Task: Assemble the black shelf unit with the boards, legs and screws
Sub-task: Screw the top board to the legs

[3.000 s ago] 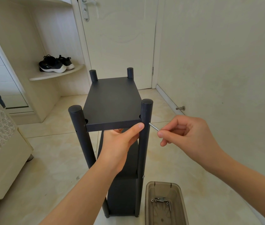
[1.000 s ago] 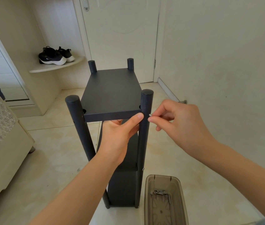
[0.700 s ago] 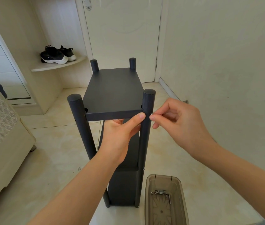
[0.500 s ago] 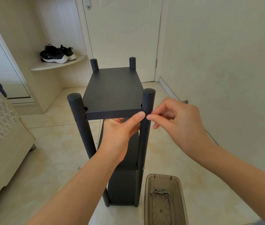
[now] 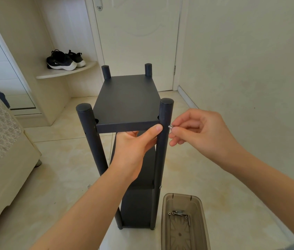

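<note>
The black shelf unit stands upright on the floor, with its top board (image 5: 127,100) set between four round legs. My left hand (image 5: 133,148) grips the board's near edge from below, its thumb pressed on the front next to the near right leg (image 5: 164,134). My right hand (image 5: 200,134) pinches a silver screw (image 5: 170,126) whose head sticks out of that leg's right side at board height. The near left leg (image 5: 88,132) stands untouched. Lower boards show dark beneath my left arm.
A translucent brown plastic box (image 5: 184,222) with several screws (image 5: 179,213) sits on the floor at the unit's right foot. A bed (image 5: 0,141) is at the left, a wall close on the right, a door behind, black shoes (image 5: 64,60) on a corner shelf.
The screw has gone from mostly exposed into the near right leg, leaving only its head out. My right hand moved in to the leg and keeps pinching it. My left hand stayed.
</note>
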Tool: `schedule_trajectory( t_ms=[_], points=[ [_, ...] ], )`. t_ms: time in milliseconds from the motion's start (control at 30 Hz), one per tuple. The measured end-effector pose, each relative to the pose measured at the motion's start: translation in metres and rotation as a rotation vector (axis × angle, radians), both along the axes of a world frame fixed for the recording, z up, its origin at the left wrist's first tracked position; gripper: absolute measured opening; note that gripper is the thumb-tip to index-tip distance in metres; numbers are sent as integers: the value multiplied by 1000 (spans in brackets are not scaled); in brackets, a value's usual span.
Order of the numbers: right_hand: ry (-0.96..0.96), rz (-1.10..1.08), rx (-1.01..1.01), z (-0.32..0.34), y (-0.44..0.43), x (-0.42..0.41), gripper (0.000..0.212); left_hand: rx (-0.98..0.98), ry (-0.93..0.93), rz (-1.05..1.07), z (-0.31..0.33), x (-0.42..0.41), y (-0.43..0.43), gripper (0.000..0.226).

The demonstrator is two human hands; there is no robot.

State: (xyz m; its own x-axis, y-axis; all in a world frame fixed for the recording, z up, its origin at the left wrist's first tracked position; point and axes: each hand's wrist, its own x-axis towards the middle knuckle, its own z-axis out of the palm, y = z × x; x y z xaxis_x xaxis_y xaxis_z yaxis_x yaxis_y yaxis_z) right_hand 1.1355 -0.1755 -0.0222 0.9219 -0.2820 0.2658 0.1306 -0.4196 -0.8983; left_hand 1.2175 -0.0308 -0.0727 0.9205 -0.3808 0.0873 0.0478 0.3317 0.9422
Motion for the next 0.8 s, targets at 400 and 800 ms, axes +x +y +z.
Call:
schedule_trajectory(
  t_ms=[400,800],
  points=[
    [-29,-38,-126,-6,-2,1,5,-3,-3,9,-1,1,0,53],
    [91,17,434,-7,-1,2,9,-16,-20,11,-2,2,-1,54]
  ],
)
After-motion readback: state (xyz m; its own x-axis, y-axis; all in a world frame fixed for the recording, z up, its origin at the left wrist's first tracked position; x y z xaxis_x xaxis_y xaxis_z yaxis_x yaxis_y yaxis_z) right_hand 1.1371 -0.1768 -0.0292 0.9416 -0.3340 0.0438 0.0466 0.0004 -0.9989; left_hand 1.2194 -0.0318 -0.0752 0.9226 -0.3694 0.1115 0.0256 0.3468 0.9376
